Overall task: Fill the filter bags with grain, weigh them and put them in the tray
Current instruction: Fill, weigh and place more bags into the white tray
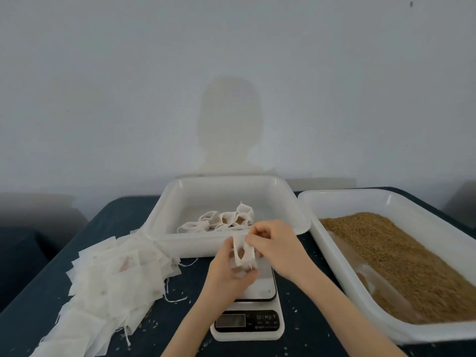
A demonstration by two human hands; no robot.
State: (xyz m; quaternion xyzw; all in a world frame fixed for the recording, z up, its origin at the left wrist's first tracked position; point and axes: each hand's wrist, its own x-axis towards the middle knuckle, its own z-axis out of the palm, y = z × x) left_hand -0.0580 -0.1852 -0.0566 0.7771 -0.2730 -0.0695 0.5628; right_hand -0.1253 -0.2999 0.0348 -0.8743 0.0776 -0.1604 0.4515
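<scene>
Pinching one filter bag (243,253) above the scale (248,323), left hand (229,274) and right hand (275,243), both grips closed.

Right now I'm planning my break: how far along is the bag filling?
Done: a few filled white filter bags lie in the white plastic tray at the back. In hand: the left hand and right hand hold one partly filled bag above the white digital scale. Left: a large pile of flat empty bags, and plenty of brown grain in the side tray.
</scene>
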